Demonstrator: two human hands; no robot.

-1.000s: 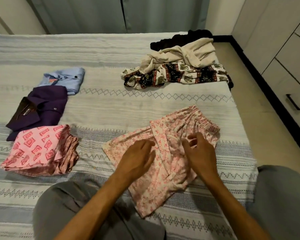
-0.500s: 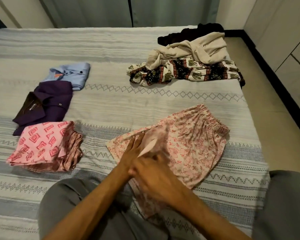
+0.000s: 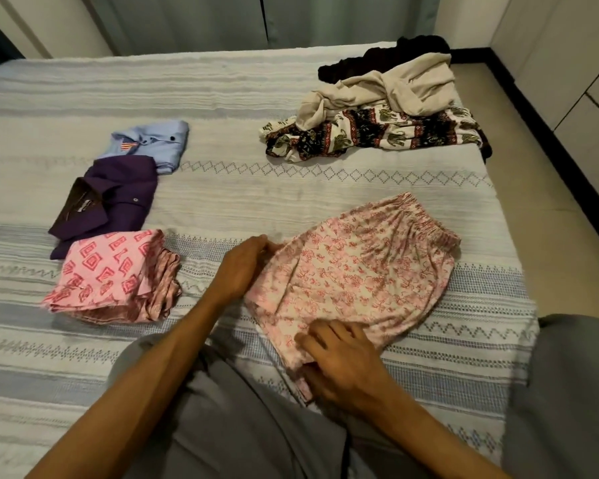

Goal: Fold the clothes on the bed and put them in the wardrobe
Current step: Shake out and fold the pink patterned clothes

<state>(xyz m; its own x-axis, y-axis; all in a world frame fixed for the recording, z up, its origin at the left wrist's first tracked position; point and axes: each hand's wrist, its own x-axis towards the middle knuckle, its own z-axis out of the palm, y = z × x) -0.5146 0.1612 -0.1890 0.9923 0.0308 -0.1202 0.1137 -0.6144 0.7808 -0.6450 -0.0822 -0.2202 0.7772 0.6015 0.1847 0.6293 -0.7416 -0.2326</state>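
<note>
Head view looks down on a striped white-and-blue bed (image 3: 291, 202) where cream shorts with a pink floral print (image 3: 357, 281) lie folded in front of the person's knees. Left hand (image 3: 239, 267) pinches the shorts' left edge, fingers curled round the cloth. Right hand (image 3: 343, 364) grips the near corner, thumb tucked under. Folded pink patterned cloth (image 3: 108, 274), purple shirt (image 3: 115, 198) and light blue shirt (image 3: 156, 143) sit to the left; an unfolded pile (image 3: 377, 112) lies beyond.

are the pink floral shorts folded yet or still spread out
Partly folded: the shorts lie doubled over on the bed, waistband at far right, left hand and right hand holding its edges.
</note>
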